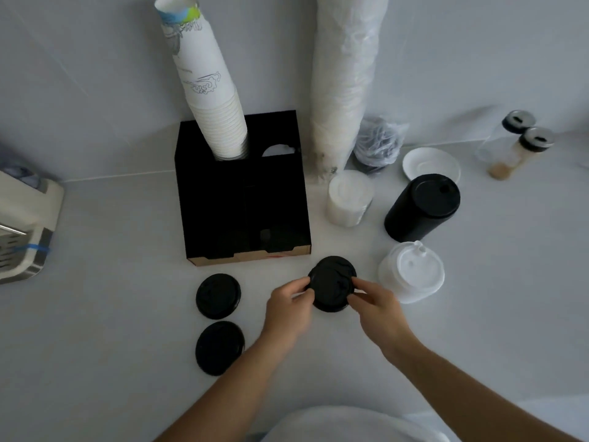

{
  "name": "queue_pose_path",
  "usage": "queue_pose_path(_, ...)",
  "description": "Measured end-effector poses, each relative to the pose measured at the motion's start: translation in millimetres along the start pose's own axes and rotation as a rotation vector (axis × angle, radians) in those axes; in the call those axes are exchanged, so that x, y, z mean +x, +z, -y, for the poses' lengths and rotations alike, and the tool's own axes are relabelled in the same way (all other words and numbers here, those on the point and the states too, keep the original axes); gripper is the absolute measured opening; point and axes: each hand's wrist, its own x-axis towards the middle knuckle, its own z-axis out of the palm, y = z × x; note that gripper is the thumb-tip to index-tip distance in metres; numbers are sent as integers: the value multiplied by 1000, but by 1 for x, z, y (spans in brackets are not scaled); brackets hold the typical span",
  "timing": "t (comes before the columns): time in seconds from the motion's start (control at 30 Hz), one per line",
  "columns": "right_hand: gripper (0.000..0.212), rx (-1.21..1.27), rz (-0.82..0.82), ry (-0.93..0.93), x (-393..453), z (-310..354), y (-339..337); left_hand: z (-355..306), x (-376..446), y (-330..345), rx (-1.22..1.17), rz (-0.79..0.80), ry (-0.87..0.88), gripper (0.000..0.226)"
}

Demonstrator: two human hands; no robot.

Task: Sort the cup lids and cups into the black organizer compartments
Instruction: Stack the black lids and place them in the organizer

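The black organizer (pixel 223 199) stands on the white counter against the wall, with a tall stack of white paper cups (pixel 210 100) rising from its back left compartment. Just in front of it, my left hand (pixel 288 309) and my right hand (pixel 376 303) pinch opposite edges of a black lid (pixel 330 290), which lies over another black lid (pixel 338 263). Two more black lids (pixel 218 296) (pixel 219 347) lie flat on the counter to the left. A white lid stack (pixel 411 272), a black lid stack (pixel 420 207) and a wrapped white lid stack (pixel 349 197) stand to the right.
A plastic-wrapped sleeve of cups (pixel 344 78) leans on the wall right of the organizer, next to a bagged bundle (pixel 379 145). A white saucer (pixel 430 164) and two clear bottles (pixel 513 148) sit at the back right. A metal appliance (pixel 22 224) occupies the left edge.
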Motion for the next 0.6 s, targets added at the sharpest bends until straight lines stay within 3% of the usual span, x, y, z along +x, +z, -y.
queue_pose_path(0.3, 35, -28, -17, -74, 26, 5, -4, -18, 31, 15, 26, 18, -33, 37)
queue_pose_path(0.6, 29, -41, -38, -15, 40, -3, -4, -14, 47, 24, 168, -12, -51, 26)
